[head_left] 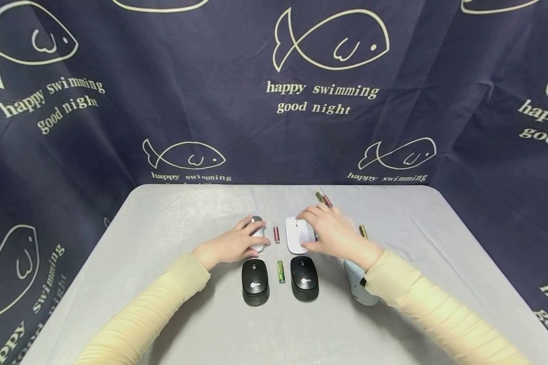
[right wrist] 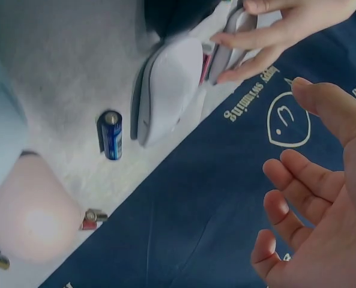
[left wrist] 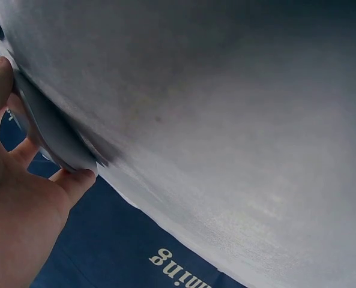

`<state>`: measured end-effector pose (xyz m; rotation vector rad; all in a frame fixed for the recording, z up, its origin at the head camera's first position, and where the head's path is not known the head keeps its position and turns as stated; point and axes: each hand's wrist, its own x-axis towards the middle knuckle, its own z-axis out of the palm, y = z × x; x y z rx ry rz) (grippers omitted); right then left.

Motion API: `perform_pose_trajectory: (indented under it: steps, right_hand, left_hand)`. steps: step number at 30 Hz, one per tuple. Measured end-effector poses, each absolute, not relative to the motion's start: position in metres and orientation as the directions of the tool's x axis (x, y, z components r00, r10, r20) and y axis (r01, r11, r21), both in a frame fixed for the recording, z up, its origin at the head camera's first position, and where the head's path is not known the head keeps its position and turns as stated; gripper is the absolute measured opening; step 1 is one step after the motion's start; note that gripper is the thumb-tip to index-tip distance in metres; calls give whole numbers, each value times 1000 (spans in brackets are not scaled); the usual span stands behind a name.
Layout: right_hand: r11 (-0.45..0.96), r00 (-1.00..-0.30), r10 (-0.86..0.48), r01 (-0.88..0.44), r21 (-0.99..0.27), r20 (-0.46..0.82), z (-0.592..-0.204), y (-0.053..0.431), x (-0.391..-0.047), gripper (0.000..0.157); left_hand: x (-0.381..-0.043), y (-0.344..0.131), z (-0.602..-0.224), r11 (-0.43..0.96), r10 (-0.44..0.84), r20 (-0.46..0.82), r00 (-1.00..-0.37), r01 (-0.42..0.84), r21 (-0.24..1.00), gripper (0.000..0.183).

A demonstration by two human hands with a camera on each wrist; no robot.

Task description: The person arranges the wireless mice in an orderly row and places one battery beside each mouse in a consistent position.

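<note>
My left hand (head_left: 233, 244) grips a grey-and-white computer mouse (head_left: 258, 233) by its sides. In the left wrist view, the thumb and fingertips hold the edges of this mouse (left wrist: 60, 135) close to the table. My right hand (head_left: 335, 233) is over the right side of a white mouse (head_left: 295, 236). The right wrist view shows this hand (right wrist: 322, 210) apart from the white mouse (right wrist: 174, 84), fingers loosely bent with nothing between them. Between the two mice lies a red battery (head_left: 276, 234). A blue battery (right wrist: 112, 135) is beside the white mouse.
Two black mice (head_left: 255, 279) are nearer on the table, with a green battery (head_left: 280, 271) between them. A light blue mouse (head_left: 357, 284) sits partly under the right forearm. A pink mouse (right wrist: 33, 210) shows in the right wrist view. More batteries (head_left: 327, 202) lie farther back.
</note>
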<state>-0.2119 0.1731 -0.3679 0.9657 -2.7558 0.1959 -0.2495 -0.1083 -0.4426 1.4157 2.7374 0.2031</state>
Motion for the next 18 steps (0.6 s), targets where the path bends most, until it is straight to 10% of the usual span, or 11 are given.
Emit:
perform_pose_trajectory:
  steps: [18]
  right_hand:
    - [786,-758,-580,-617,-39,299,-355,187,-235,60]
  left_hand:
    - [-251,-108,-443,569,818,10,-575,812,127,39]
